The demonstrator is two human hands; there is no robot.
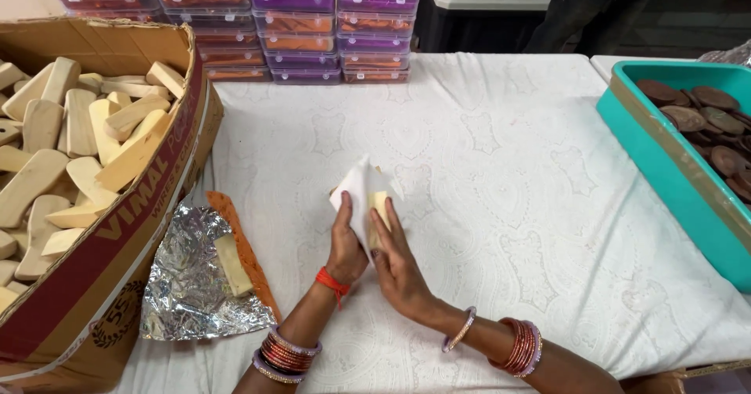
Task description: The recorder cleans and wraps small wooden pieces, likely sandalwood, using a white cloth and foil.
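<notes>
Both my hands meet at the middle of the white-clothed table. My left hand (346,243) holds the edge of a white paper sheet (356,190), and my right hand (397,261) presses the same sheet around a pale cream wooden block (379,205) that peeks out of the fold. To the left lies a crumpled silver foil sheet (188,284) with another pale block (233,265) on it and an orange strip (242,249) along its right side.
A big cardboard box (149,230) full of pale wooden blocks fills the left. A teal tray (665,159) with brown discs sits at the right. Stacked clear plastic cases (305,26) with coloured contents line the back. A person stands beyond the table at top right.
</notes>
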